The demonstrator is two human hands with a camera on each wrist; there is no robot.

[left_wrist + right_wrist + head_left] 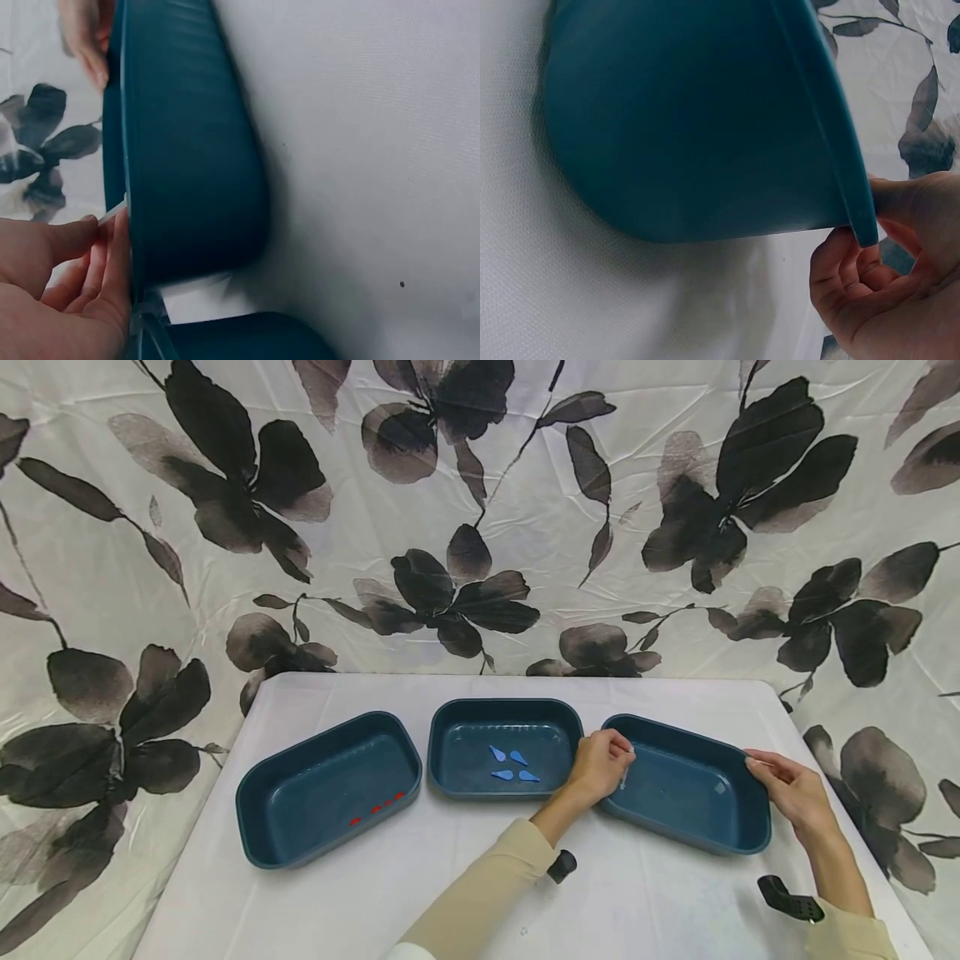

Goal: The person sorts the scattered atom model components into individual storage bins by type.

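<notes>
My left hand (598, 766) is over the left end of the right-hand teal tray (675, 781). Between thumb and fingers it pinches a small thin white piece (112, 211), its tip level with the tray's rim. My right hand (900, 277) grips the rim at the far right end of that same tray, thumb inside and curled fingers beneath the lip. A small pale, see-through piece (720, 787) lies on this tray's floor, toward the right.
In the middle teal tray (465, 785) lie several blue teardrop-shaped pieces (502, 774). The left teal tray (285, 839) has small red pieces (377, 810) along its near wall. All three trays stand on a white-covered table (337, 910) before a floral cloth (465, 510).
</notes>
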